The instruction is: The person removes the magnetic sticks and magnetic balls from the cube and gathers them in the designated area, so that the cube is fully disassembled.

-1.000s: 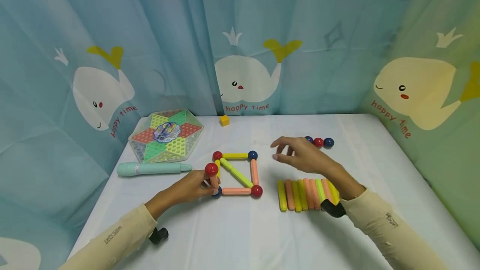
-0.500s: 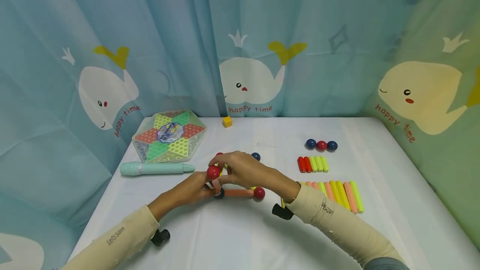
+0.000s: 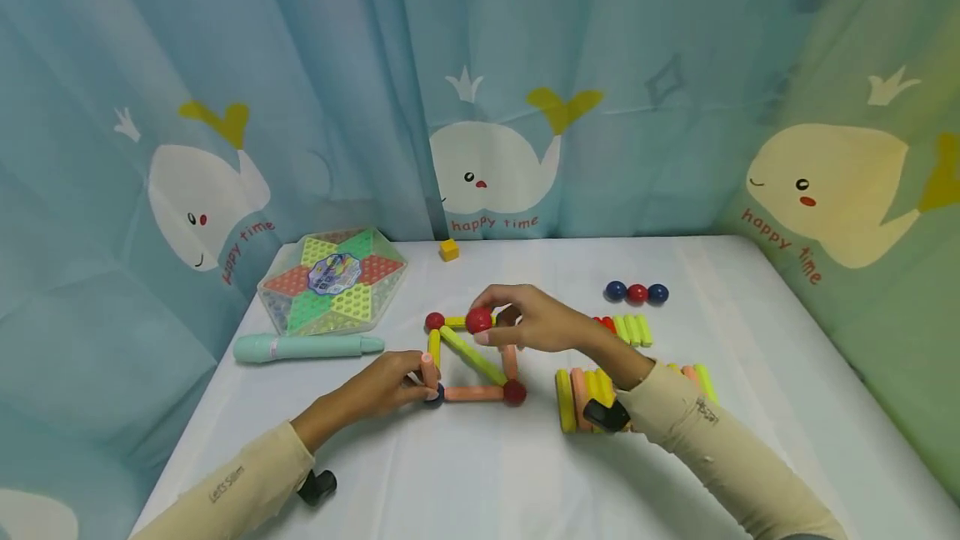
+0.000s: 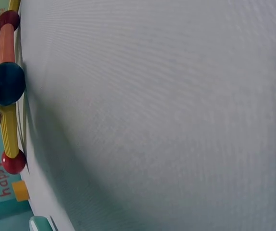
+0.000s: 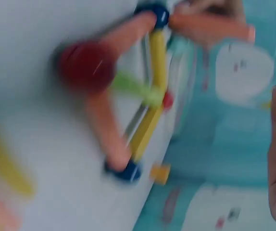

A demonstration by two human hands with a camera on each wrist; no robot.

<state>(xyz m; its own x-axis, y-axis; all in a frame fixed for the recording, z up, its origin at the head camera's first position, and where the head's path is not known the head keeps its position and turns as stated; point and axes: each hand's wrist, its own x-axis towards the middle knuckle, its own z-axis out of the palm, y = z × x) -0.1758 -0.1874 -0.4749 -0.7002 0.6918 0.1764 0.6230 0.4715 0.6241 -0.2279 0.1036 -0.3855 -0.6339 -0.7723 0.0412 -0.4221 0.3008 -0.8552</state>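
Note:
My left hand (image 3: pixel 388 382) pinches an orange stick (image 3: pixel 428 367) that stands up from the blue ball at the near left corner of a flat frame. The blue ball (image 4: pixel 6 84) shows large in the left wrist view. Between thumb and fingers, my right hand (image 3: pixel 538 320) holds a red ball (image 3: pixel 478 321) over the frame's far side. Yellow and orange sticks (image 3: pixel 474 393) join red and blue corner balls into a square, with a yellow-green stick (image 3: pixel 472 354) laid diagonally. The right fingers partly cover the far right corner.
Right of the frame lies a row of long sticks (image 3: pixel 564 401), partly under my right forearm. Behind are short sticks (image 3: pixel 633 330) and three balls (image 3: pixel 637 294). A teal microphone-shaped object (image 3: pixel 307 347), a star game board (image 3: pixel 333 280) and a yellow cube (image 3: pixel 448 250) sit left and back.
My right hand reached the left hand, took the red ball off the upright stick's top and carried it right. The left hand still holds the stick in place.

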